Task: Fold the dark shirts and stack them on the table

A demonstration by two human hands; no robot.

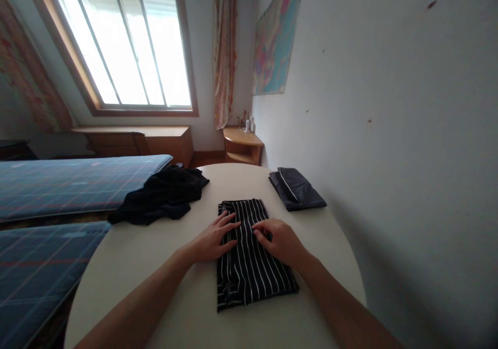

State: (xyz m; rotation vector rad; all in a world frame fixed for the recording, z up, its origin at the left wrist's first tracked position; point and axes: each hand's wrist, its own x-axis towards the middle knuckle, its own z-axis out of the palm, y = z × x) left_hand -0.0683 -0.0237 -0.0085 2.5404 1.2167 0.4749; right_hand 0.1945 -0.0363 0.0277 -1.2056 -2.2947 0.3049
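A black garment with white stripes (252, 266), folded into a long rectangle, lies flat on the round white table (179, 297). My left hand (213, 237) rests on its left edge with the fingers spread. Over its right side is my right hand (278, 239), thumb and forefinger curled close together on the cloth; whether a bit of fabric is between them is too small to tell. Beyond my right hand sits a folded dark garment (299, 189) with a thin white line. A crumpled black garment (163, 193) lies at the table's left back edge.
Left of the table are mattresses with blue checked covers (78, 183). A wall (408, 183) runs close along the right side. Behind stand a wooden corner shelf (243, 137) and a low wooden desk (167, 131) under the window.
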